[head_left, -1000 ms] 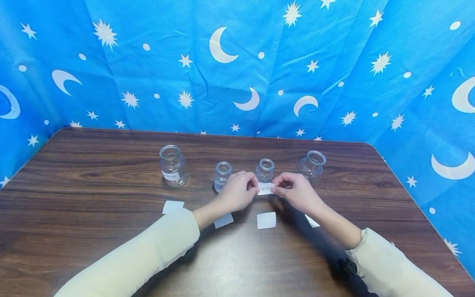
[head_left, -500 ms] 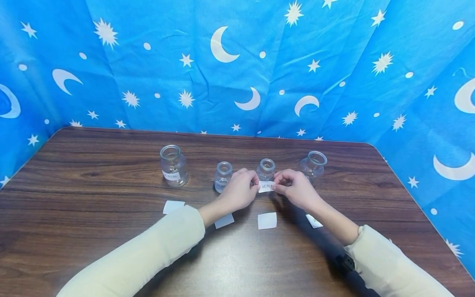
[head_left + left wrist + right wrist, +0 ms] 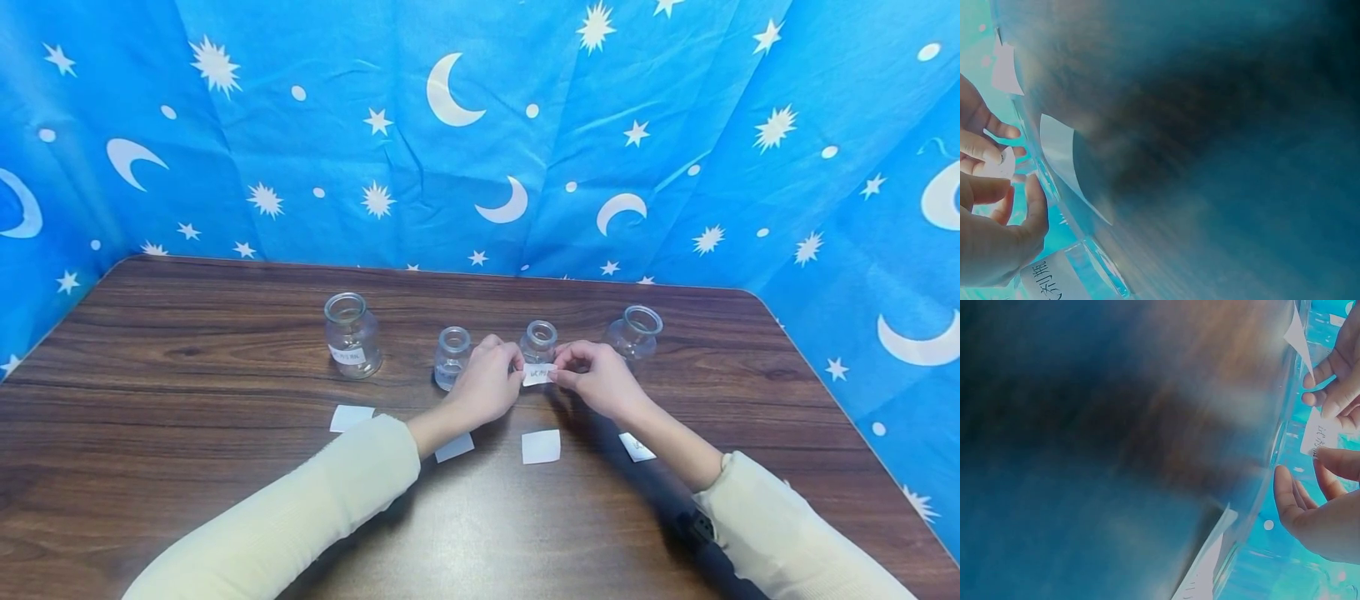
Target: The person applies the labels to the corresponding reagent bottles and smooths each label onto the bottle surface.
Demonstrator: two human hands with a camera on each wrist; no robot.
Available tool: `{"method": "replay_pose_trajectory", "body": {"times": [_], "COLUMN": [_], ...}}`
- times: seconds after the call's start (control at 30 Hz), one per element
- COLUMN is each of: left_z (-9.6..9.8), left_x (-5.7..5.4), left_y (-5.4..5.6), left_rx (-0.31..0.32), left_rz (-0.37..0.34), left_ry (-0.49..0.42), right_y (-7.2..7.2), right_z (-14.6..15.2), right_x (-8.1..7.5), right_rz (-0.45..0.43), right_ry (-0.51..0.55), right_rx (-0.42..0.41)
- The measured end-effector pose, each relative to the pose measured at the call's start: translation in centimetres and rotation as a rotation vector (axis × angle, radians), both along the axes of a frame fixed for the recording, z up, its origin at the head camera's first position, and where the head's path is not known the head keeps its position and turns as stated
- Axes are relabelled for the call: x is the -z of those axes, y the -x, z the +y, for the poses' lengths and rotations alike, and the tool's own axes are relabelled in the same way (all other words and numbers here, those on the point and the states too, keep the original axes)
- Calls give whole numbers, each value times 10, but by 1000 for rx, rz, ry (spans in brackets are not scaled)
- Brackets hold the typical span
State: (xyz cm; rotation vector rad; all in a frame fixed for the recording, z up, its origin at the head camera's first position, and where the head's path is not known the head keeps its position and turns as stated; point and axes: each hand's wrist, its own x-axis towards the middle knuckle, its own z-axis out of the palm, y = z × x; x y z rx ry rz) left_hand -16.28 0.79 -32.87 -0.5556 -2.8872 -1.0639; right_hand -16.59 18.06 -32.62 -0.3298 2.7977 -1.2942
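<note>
- Two pinches seen: left hand (image 3: 486, 385) and right hand (image 3: 602, 383) clamp opposite ends of the label (image 3: 537, 374).
- Its long axis runs crosswise before the small jar (image 3: 537, 352); we cannot tell contact.

Creased blue cloth (image 3: 450, 158) — white moons (image 3: 440, 93), white stars (image 3: 214, 67) — behind, brown woodgrain table (image 3: 187, 375) below

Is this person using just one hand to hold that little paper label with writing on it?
No, the left hand pinches one end of the label while the right hand pinches the other.
</note>
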Motion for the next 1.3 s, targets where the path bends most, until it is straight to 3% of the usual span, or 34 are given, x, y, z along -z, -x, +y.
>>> {"method": "replay_pose_trajectory", "body": {"times": [0.83,1.3], "left_z": [1,0], "left_x": [-2,0], "left_y": [2,2], "left_rx": [-27,-6], "left_rz": [6,-46], "left_ry": [-22,-104], "right_y": [4,5], "right_z": [3,12], "right_x": [-1,2], "right_rz": [28,70], "right_ry": [-32,-31], "right_rx": [10,-67]}}
